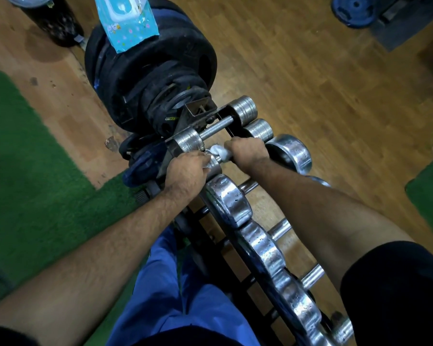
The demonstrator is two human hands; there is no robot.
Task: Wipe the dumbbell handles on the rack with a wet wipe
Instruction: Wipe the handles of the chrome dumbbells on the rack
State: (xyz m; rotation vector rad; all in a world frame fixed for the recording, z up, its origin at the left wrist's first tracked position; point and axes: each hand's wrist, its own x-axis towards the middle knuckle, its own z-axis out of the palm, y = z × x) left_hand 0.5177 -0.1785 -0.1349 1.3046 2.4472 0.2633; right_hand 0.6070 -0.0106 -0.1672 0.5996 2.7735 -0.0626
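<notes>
A: Where is the wet wipe (219, 152)?

B: Bunched white around the handle of a small chrome dumbbell (211, 163), the second one from the far end of the rack (210, 236). The right hand (248, 152) is curled in a fist over that handle, gripping the wipe against the bar, and a wad of it sticks out on the thumb side.

A: And the left hand (185, 172)?

B: It lies over the near end weight of the same dumbbell, fingers bent around the chrome disc and holding it. The two hands sit close together, with only the wad of wipe between them.

A: What else is on the rack?

B: A further small dumbbell (215, 127) lies just beyond, its knurled handle bare. Closer to the person, a row of larger chrome dumbbells (228, 198) runs down the rack, their near heads touching one another and their handles showing between the black rails.

A: And past the rack?

B: A stack of black weight plates (145, 71) stands at the far end, with a blue packet of wipes (128, 18) resting on top of it. The floor is wood (310, 71), with a green mat (23, 158) on the left. The person's blue trousers (173, 295) show at the bottom.
</notes>
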